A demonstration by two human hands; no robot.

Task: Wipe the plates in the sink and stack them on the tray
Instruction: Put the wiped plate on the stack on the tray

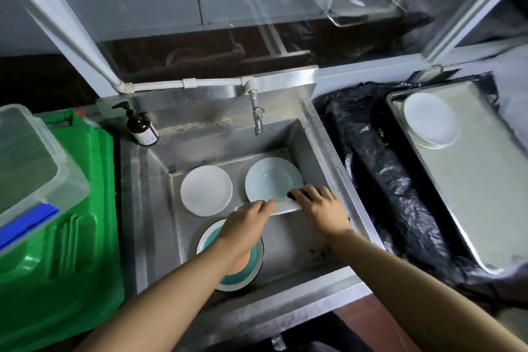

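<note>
under my left forearm sits a teal-and-white plate [231, 280] on the sink [288, 246] floor, half hidden by my arm, waiting its turn. my left hand [245, 220] reaches past it, fingers curled onto the near rim of the pale blue plate [271, 180], steadying it so it does not slide on the wet steel. just beside it, my right hand [317, 206] presses down on the same rim with something dark [294, 195] tucked under the fingertips, likely the wiping pad, though it is too small to be sure. there also seems to be a flat pale edge below both hands; i cannot tell if it is the plate's rim or a cloth. i judge this plate is being wiped and has not been lifted yet.

to the left of my left hand lies a plain white plate [206, 190], flat and apart from the blue one, untouched. beyond both hands the tap [258, 117] hangs over the basin, and a brown pump bottle [141, 128] stands at the far left corner.

well off to the right of my right hand, past black plastic sheeting [385, 168], the metal tray [485, 194] carries a stack of white plates [431, 120] at its far end, so finished ones go there.
</note>
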